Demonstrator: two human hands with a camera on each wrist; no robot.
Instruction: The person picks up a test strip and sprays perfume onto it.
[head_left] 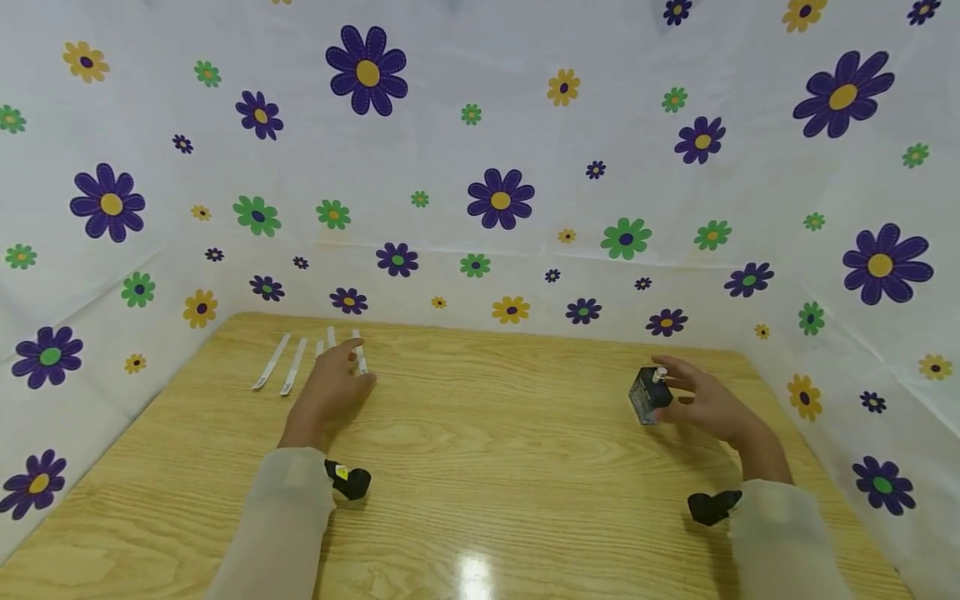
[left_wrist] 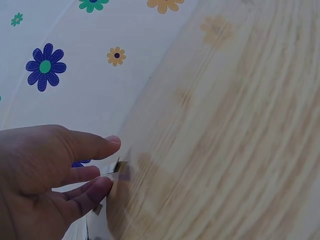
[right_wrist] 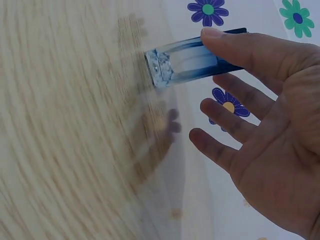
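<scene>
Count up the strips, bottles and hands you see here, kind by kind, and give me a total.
White strips: 5 visible
Bottle: 1
Hands: 2
Total: 8 in view

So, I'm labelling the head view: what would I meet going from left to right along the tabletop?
Leftmost white strip, second white strip, left hand, dark-topped glass bottle, right hand.
</scene>
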